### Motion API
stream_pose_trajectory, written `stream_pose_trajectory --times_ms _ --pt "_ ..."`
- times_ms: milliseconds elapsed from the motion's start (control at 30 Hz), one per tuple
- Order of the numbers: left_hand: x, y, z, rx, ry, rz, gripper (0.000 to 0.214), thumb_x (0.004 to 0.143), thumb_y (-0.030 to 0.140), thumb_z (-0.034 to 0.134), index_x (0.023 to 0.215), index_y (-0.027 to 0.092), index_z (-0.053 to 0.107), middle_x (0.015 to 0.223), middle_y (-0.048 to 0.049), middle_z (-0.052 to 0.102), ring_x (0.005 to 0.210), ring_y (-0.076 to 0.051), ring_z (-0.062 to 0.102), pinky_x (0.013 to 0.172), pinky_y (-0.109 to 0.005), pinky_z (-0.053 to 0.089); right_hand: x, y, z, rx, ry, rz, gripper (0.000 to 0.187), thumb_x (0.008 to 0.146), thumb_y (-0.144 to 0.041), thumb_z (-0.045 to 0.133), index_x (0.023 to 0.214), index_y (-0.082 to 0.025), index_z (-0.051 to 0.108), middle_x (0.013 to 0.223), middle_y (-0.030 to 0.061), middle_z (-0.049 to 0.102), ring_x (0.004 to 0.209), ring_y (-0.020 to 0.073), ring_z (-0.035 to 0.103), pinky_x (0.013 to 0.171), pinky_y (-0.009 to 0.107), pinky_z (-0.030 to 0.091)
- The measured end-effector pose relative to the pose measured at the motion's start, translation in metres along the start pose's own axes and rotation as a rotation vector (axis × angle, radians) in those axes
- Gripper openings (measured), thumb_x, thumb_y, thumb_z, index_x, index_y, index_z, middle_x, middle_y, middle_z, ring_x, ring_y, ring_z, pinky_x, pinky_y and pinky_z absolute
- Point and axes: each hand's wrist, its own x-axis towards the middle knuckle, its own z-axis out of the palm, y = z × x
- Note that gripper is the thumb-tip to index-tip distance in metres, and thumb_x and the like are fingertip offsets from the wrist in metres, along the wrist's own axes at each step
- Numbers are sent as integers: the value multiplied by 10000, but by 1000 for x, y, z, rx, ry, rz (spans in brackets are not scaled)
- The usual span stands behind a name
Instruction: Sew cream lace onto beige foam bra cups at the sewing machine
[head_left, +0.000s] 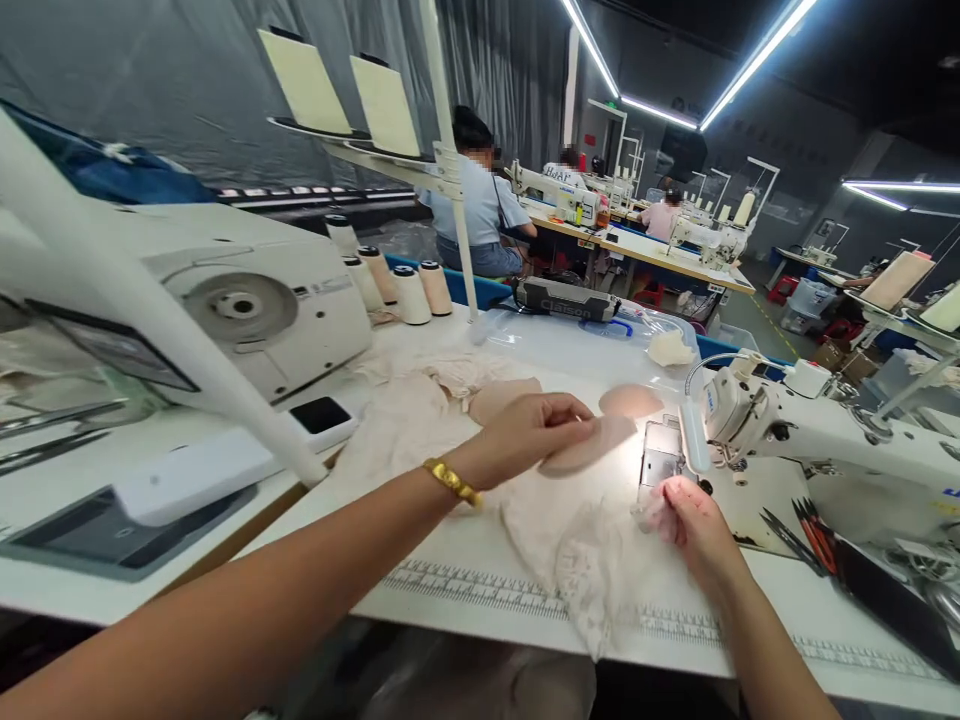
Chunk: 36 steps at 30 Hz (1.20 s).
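Observation:
My left hand (529, 435), with a gold bracelet at its wrist, pinches a beige oval foam pad (581, 456) above the table. Another beige pad (630, 401) lies just beyond it, beside the metal needle plate (660, 462). Close to the plate's front edge, my right hand (696, 520) is closed on the edge of pale sheer fabric (651, 515). Cream lace fabric (589, 570) spreads between my hands and hangs over the table's front edge. More cream fabric (409, 415) and a beige pad (504, 398) lie behind my left hand.
At right stands a lit sewing machine (825, 420), with snips (814, 535) beside it. A ruler strip (480, 590) runs along the front edge. Thread cones (411, 297), a white pole (161, 310) and another machine (255, 300) stand left. People sit at machines beyond.

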Motion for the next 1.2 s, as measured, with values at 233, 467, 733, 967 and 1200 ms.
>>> stream_pose_trajectory --times_ms 233,467,733,967,1200 --pt "-23 30 52 -153 -324 -167 343 775 508 686 813 173 625 622 38 539 549 -119 460 492 -219 288 -14 -23 7 17 -45 19 505 810 -690 688 885 -194 633 716 8 633 622 147 572 603 270 459" --pt "-15 50 45 -12 -499 219 657 724 486 779 1284 215 568 1362 -109 574 1252 -304 513 1014 -397 423 -37 -48 8 -193 -80 -63 277 854 -459 739 973 -224 651 737 -33 543 687 136 505 600 245 425" --pt "12 52 40 -25 -555 241 218 800 356 658 801 195 511 717 35 518 657 -132 483 570 -222 363 -59 -94 -5 -651 208 -449 243 939 -343 651 1165 -258 621 897 14 647 681 143 556 631 270 495" --pt "-1 36 19 701 -97 783 158 880 108 576 766 195 510 728 2 555 673 -157 495 649 -276 396 -26 -41 5 -1033 258 -973 310 969 -92 490 1229 -231 587 922 39 669 690 146 568 622 256 467" --pt "5 20 55 870 -373 917 168 872 86 636 767 192 559 808 -14 647 736 -188 566 690 -341 429 15 2 -32 -1438 -91 -944 250 913 -60 479 765 -223 599 702 -7 560 641 146 451 572 280 263"
